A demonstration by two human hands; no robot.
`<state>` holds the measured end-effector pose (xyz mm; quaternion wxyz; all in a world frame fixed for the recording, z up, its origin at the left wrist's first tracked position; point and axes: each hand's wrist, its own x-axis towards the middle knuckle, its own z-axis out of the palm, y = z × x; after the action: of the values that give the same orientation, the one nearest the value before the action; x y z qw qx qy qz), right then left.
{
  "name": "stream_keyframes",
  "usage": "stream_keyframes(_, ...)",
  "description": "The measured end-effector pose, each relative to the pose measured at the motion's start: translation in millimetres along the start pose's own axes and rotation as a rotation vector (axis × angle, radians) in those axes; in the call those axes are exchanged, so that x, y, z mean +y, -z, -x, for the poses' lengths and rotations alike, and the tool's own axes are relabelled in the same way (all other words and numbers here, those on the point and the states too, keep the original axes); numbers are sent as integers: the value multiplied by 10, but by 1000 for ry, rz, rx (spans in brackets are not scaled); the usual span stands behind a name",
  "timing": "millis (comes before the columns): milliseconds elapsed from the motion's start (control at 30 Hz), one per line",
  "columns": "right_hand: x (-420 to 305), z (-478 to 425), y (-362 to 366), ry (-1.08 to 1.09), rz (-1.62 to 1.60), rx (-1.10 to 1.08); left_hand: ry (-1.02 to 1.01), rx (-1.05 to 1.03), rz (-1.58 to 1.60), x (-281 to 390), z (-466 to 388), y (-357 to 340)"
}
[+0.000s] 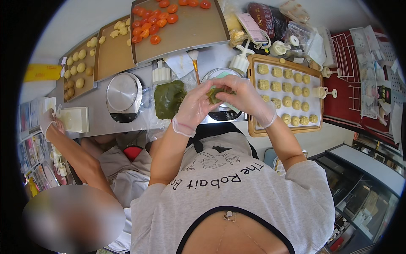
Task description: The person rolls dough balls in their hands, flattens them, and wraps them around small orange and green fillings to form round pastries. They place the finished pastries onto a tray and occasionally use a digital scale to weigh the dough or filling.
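Note:
Both of my hands wear clear plastic gloves and meet above a digital kitchen scale [225,115]. My left hand [193,104] and my right hand [242,95] hold a small piece of green dough [215,95] between them; the fingers partly hide it. A pale green sheet [234,107] lies on the scale under my hands. Just left of my left hand, a large lump of dark green dough [167,99] rests on clear plastic. A brush with a wooden handle [195,68] lies behind my hands, and a white plunger mould [240,63] stands behind my right hand.
At right is a baking tray [251,95] with rows of stamped pastries [287,87]. Trays of orange egg yolks [153,29] and dough balls [81,67] line the back left. A second scale [123,95] stands left. A co-worker's gloved hand [47,119] is at far left.

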<state>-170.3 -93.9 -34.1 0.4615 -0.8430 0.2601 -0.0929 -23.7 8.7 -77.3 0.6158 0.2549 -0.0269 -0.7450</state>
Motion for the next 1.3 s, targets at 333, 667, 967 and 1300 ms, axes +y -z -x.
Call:
stream_keyframes(333, 260, 23, 129, -71, -67, 193, -278, 297, -393, 176, 178, -15)
stream_keyframes(667, 678, 229, -315, -51, 377, 89, -680, 701, -1310, 239, 451, 906)
stream_keyframes(967, 775, 178, -114, -490, -1681, 228, -693, 860, -1823, 187, 452, 1047)
stream_keyframes(1300, 520, -17, -239, -427, -1607, 380, -758, 714, -1484, 183, 456, 489)
